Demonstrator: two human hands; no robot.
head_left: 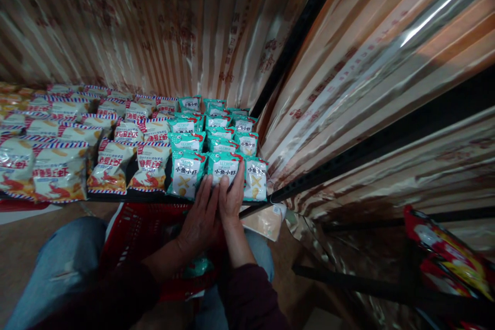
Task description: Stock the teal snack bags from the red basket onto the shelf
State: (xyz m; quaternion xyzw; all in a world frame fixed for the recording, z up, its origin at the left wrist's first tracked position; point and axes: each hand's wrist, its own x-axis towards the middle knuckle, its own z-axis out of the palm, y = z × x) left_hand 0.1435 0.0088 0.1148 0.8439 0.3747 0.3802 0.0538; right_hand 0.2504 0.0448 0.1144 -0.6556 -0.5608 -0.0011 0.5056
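In the front row stands a teal-and-white snack bag (225,166), with both of my hands against it. My left hand (199,219) has its fingers stretched forward, their tips at the bag's lower left edge. Along the bag's right side lies my right hand (232,198), fingers straight and thumb across the lower front. Neither hand visibly wraps round the bag. Matching teal bags flank it: one at the left (186,175) and one at the right (255,178). Several more rise in rows behind them.
White-and-orange snack bags (60,170) fill the shelf to the left. Below my arms is a red basket (131,232) with teal packaging inside. A dark metal post (297,36) and pleated plastic-covered sheeting (348,72) bound the right. Red packages (444,252) sit at lower right.
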